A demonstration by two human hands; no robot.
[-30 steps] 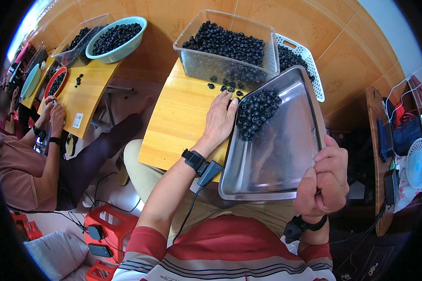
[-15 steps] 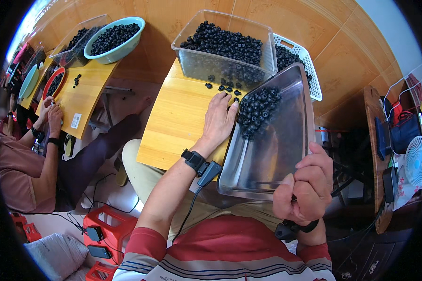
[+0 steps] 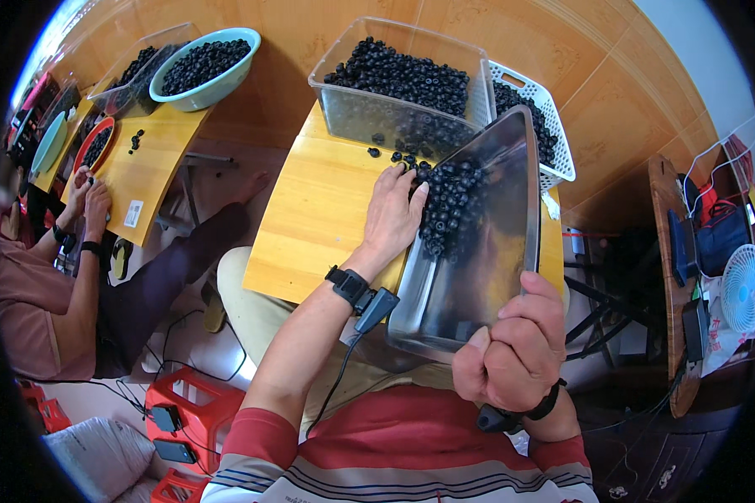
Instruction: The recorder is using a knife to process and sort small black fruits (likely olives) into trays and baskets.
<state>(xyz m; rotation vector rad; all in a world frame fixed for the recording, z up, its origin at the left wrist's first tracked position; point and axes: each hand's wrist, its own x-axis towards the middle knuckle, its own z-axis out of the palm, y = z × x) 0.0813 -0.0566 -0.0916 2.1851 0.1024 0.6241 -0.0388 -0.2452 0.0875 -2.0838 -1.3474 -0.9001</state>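
Note:
My right hand (image 3: 516, 352) is closed around the near right edge of a rectangular metal tray (image 3: 486, 285), which tilts down toward the left. A heap of small round black parts (image 3: 453, 197) is gathered along the tray's left side and far end. Palm down, my left hand (image 3: 390, 214) rests on the wooden table (image 3: 306, 226) against the tray's left edge, fingers stretched out. Several loose black parts lie just beyond its fingertips, in front of a clear plastic bin (image 3: 394, 126) full of the same parts.
Behind the tray stands a white perforated basket (image 3: 558, 134) of black parts. At left, a co-worker (image 3: 46, 293) sits at another table with a pale green basin (image 3: 201, 99) and a red-rimmed dish (image 3: 106, 126). A red stool (image 3: 172, 394) stands lower left, with cables around it.
My right hand has moved left, raising the tray's right side more steeply. The black parts have slid left in the tray, toward my left hand, which stays nearly in place.

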